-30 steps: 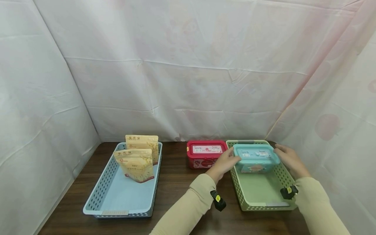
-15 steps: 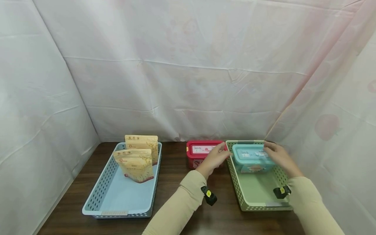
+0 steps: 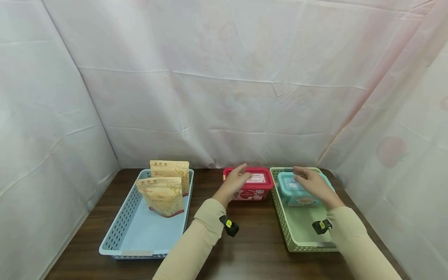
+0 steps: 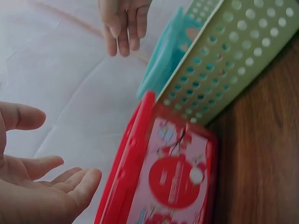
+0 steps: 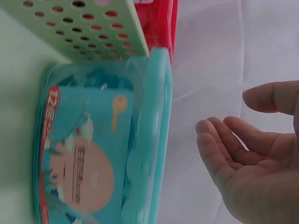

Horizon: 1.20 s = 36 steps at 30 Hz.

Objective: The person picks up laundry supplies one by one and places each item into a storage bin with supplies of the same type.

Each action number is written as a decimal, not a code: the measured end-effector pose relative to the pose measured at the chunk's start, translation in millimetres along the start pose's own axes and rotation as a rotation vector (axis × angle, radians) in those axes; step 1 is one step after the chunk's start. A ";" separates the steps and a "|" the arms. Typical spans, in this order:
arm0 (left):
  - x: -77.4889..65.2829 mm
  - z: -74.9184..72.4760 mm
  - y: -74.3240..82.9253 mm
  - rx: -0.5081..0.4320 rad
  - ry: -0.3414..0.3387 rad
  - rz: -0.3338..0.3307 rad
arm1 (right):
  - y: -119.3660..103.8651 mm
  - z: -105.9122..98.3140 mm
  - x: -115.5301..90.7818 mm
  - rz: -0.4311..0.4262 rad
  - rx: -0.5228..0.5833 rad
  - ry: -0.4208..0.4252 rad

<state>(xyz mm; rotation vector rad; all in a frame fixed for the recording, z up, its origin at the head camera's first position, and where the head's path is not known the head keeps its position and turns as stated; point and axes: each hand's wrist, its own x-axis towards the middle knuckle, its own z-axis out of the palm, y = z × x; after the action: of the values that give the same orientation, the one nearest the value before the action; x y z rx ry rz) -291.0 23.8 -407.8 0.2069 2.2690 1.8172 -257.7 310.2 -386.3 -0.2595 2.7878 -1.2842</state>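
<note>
A teal lidded plastic box (image 3: 305, 200) stands at the back of the green basket (image 3: 292, 245). Over its lid hovers my right hand (image 3: 315, 186), fingers loosely bent, holding nothing; the right wrist view shows a gap between that hand (image 5: 257, 158) and the teal box (image 5: 88, 154). A red lidded box (image 3: 252, 193) stands on the table just left of the green basket. Above the left part of its lid is my left hand (image 3: 233, 182), its fingers relaxed and apart from the red box (image 4: 175, 182) in the left wrist view. Part of each lid is hidden by a hand.
A blue basket (image 3: 122, 225) stands at the left with two yellow pouches, a front one (image 3: 163, 197) and a rear one (image 3: 171, 168), upright at its back. The dark wooden table (image 3: 259, 233) runs between the baskets. A white curtain (image 3: 224, 97) closes off the back and sides.
Both hands have let go of the teal box and moved left. The left hand has come over the red box; the right hand has passed above the teal lid. The teal box stays in the basket.
</note>
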 end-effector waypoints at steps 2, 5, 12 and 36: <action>0.4 -6.2 -2.1 -0.007 0.020 -0.008 | -3.8 4.0 2.5 -0.010 0.007 -0.006; 0.7 -14.8 -5.3 -0.018 0.035 -0.014 | -6.9 10.2 7.4 -0.029 0.010 -0.009; 0.1 -33.2 -12.7 -0.029 0.071 -0.030 | -9.8 24.0 21.0 -0.028 0.027 -0.029; 5.3 -63.4 -23.2 0.052 0.077 -0.071 | -18.5 50.2 57.4 0.012 -0.104 -0.046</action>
<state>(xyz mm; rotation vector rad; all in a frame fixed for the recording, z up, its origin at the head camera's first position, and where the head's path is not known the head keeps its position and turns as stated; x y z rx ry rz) -312.0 -39.7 -417.8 0.0648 2.3459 1.7611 -305.5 250.6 -404.1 -0.2733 2.8163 -1.1180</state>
